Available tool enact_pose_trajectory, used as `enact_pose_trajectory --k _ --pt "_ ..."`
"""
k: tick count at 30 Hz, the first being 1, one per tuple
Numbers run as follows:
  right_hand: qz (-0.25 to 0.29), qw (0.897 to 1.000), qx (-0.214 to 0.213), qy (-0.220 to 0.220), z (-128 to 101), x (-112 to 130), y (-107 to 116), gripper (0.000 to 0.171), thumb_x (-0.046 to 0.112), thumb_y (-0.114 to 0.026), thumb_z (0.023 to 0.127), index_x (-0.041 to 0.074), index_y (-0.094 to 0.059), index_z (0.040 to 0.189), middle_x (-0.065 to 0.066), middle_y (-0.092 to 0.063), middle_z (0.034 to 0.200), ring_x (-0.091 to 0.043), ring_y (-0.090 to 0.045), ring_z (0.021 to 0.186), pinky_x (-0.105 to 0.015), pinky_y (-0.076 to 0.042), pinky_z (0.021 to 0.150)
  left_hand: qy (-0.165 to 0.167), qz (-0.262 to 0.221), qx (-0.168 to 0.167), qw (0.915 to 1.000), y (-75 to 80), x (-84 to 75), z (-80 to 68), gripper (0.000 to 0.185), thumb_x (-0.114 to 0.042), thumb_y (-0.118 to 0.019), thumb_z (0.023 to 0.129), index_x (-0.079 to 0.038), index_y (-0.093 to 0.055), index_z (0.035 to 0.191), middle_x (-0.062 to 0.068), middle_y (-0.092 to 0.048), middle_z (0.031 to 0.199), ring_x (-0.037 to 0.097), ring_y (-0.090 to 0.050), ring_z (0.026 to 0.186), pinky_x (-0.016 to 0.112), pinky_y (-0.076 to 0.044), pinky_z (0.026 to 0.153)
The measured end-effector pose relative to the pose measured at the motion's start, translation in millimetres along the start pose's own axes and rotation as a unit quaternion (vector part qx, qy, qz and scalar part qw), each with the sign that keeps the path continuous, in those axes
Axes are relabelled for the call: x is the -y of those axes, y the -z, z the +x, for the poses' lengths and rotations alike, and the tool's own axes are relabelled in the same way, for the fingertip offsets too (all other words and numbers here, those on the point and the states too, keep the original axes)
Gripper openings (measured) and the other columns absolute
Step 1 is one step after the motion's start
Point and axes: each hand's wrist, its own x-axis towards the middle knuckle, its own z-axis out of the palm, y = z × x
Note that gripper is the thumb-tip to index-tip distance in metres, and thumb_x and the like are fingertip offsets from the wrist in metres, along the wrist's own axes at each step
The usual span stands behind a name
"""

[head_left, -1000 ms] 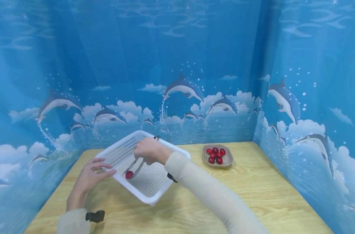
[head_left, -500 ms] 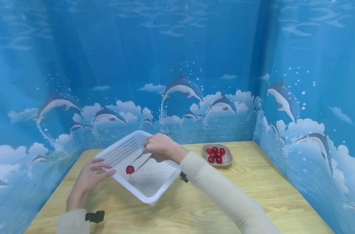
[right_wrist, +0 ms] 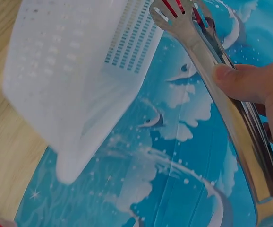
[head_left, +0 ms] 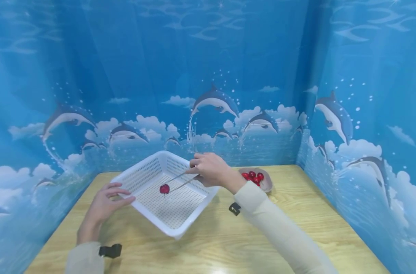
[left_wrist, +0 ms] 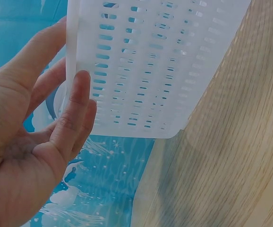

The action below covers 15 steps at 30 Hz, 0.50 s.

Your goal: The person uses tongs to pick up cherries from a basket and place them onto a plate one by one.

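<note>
A white slotted plastic basket (head_left: 176, 208) sits left of centre on the table. My left hand (head_left: 105, 203) holds its left rim; in the left wrist view, fingers (left_wrist: 71, 113) lie against the slotted outer wall. With my right hand (head_left: 213, 169) I grip metal tongs (right_wrist: 200, 52), thumb pressed along one arm. Between the tongs' tips is a dark red cherry (head_left: 164, 189), held above the basket's floor. In the right wrist view only red slivers show through the slotted tips. Behind my right hand, a small pinkish bowl (head_left: 268, 183) with several red cherries is partly hidden.
The light wood-grain table (head_left: 304, 217) meets blue curtains (head_left: 153, 76) printed with dolphins at the back and both sides. The basket's near right wall (head_left: 197, 215) stands between the cherry and the bowl.
My right hand has moved right and slightly up, carrying the tongs and cherry from the basket's left part toward its middle. The left hand stays on the rim.
</note>
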Motion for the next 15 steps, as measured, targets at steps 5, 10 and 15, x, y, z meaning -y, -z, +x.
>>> enact_pose_trajectory --k 5,10,15 --pt "0.004 0.999 -0.035 -0.004 -17 -11 -3 0.030 0.028 -0.083 0.088 0.028 -0.079 0.118 0.006 -0.076 0.101 -0.013 -0.059 0.085 -0.024 -0.051 0.067 0.002 -0.002 0.000 1.0000 1.2 -0.6 0.0 0.045 -0.028 -0.085 0.086 0.008 -0.074 0.110 0.031 -0.040 0.154 0.050 -0.045 0.132 0.066 -0.045 0.106" --pt "0.012 0.996 -0.087 0.000 -34 -22 -6 0.027 0.024 -0.084 0.086 0.025 -0.081 0.113 0.004 -0.077 0.100 -0.014 -0.063 0.085 -0.025 -0.054 0.066 0.002 -0.004 -0.006 1.0000 0.5 -1.5 0.1 0.044 -0.026 -0.086 0.085 0.009 -0.074 0.109 0.032 -0.041 0.152 0.050 -0.044 0.134 0.066 -0.044 0.107" --pt "0.020 0.991 -0.132 0.005 -50 -31 -6 0.026 0.021 -0.087 0.083 0.023 -0.082 0.108 0.004 -0.077 0.095 -0.014 -0.062 0.081 -0.024 -0.053 0.064 0.007 -0.005 -0.003 1.0000 0.5 -2.0 0.4 0.045 -0.027 -0.086 0.085 0.008 -0.074 0.110 0.031 -0.040 0.153 0.050 -0.044 0.134 0.065 -0.045 0.106"
